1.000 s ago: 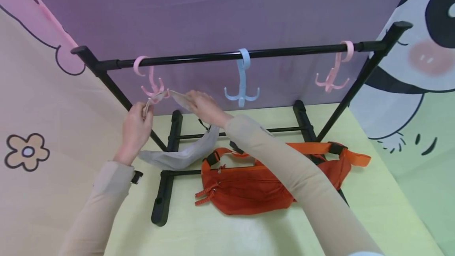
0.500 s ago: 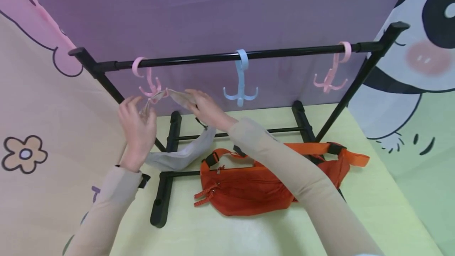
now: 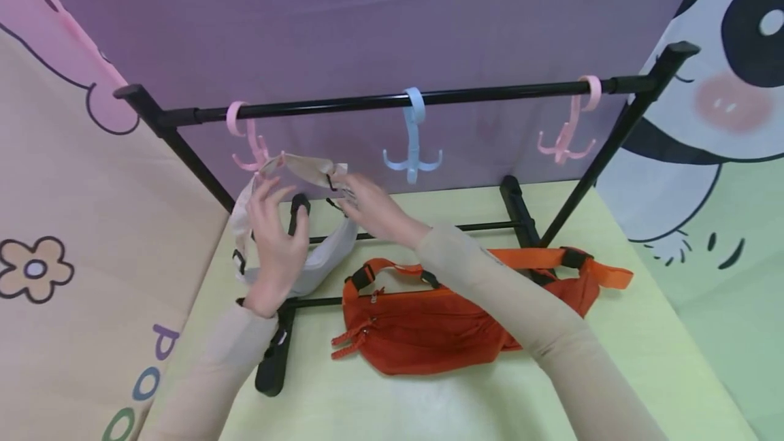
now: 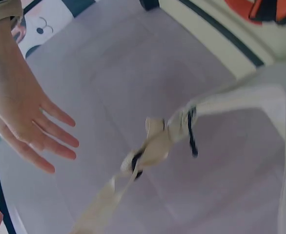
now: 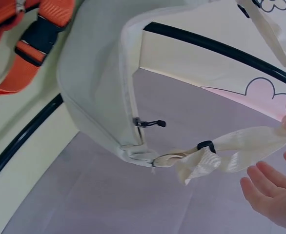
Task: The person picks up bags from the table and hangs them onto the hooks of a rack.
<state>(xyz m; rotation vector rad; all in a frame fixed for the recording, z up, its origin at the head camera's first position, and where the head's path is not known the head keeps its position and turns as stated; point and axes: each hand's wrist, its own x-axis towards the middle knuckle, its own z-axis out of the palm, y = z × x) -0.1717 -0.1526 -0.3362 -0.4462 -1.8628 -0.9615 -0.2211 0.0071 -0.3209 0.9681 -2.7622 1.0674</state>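
A pale waist bag (image 3: pixel 327 257) hangs by its cream strap (image 3: pixel 309 169) from the left pink hook (image 3: pixel 235 118). My left hand (image 3: pixel 275 240) is raised beside the strap's left side, fingers extended and apart. Close to the strap's right end is my right hand (image 3: pixel 376 206). From the left wrist view, the right hand (image 4: pixel 30 112) has straight, spread fingers and stands apart from the strap (image 4: pixel 153 146). The right wrist view shows the bag body (image 5: pixel 94 83) with a dark zipper pull, and the left hand (image 5: pixel 275 195) with nothing in its fingers.
A black rack bar (image 3: pixel 343 105) also carries a blue hook (image 3: pixel 413 141) in the middle and another pink hook (image 3: pixel 566 128) at right. On the table (image 3: pixel 429 407), an orange waist bag (image 3: pixel 429 339) lies across the rack's base, partly behind the right forearm.
My left hand has let go of the strap, opened and moved right and down. The right hand has shifted slightly right and down, away from the strap, whose right end now shows.
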